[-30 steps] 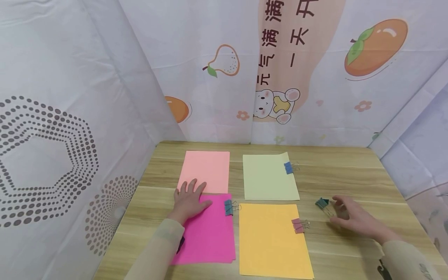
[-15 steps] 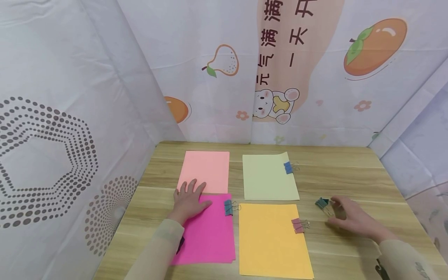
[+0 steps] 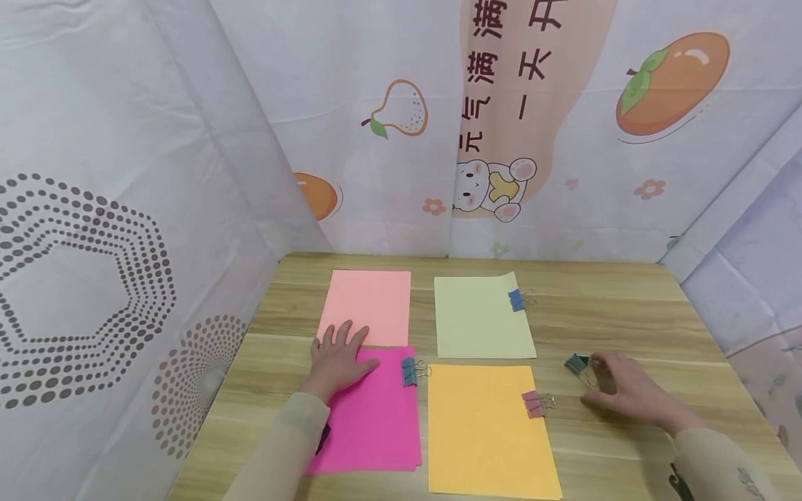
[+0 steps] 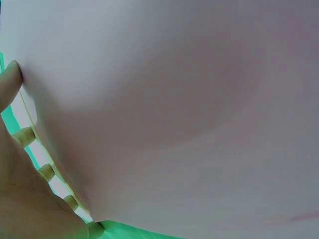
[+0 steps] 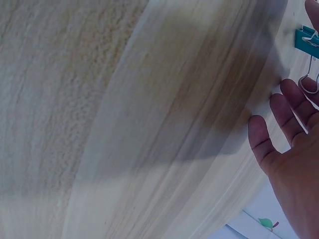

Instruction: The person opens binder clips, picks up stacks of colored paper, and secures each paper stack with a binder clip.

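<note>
My left hand [image 3: 338, 362] lies with spread fingers over the left edge of a magenta paper stack [image 3: 376, 424], its fingertips reaching onto a salmon-pink sheet [image 3: 372, 303]. A teal binder clip [image 3: 409, 371] bites that stack's right edge. At the right, my right hand [image 3: 633, 390] curves loosely beside another teal binder clip [image 3: 575, 363] on the wooden table. Thumb and forefinger stand apart around its wire handles; I see no firm pinch. In the right wrist view this clip [image 5: 307, 42] shows at the upper right, near the fingers [image 5: 261, 137].
A yellow-orange paper stack [image 3: 485, 431] carries a pink binder clip [image 3: 534, 404] on its right edge. Behind it lies pale green paper [image 3: 482, 316] with a blue binder clip [image 3: 516, 300]. Printed white curtains [image 3: 376, 174] border the wooden table [image 3: 626, 299].
My right hand has shifted slightly left, toward the teal clip's wire handles. The clip, the papers and my left hand have stayed where they were.
</note>
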A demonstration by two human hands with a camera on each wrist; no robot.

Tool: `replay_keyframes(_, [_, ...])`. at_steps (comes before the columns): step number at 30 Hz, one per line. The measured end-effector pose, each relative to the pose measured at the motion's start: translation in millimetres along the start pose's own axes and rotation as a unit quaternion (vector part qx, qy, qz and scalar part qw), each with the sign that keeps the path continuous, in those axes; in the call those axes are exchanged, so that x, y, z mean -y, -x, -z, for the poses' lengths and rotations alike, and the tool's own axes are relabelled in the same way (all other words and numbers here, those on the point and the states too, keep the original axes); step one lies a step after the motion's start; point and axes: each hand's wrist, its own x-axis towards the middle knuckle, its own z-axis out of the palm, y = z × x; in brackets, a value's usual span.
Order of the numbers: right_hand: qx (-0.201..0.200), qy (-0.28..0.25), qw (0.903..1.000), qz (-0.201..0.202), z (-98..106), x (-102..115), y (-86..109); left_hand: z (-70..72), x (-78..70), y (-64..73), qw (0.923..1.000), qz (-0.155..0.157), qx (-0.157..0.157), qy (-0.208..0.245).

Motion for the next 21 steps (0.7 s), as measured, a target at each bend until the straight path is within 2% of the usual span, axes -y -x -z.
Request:
replay_keyframes(5, [0.0,0.008,1.0,-0.001,0.6,2.0,-1.7,2.2,-2.8,1.1,1.0,0.002,-0.003,-0.003])
replay_keyframes(12, [0.009,0.013,0.9994,-0.029,1.6,7.5,-3.1,1.9,-2.1,1.5,1.0,0.003,-0.002,-0.008])
replay_keyframes(21, [0.007,0.024,0.9991,-0.034,-2.7,6.0,-6.3,2.0,-1.7,0.7,0.9999,0.001,-0.003,-0.012])
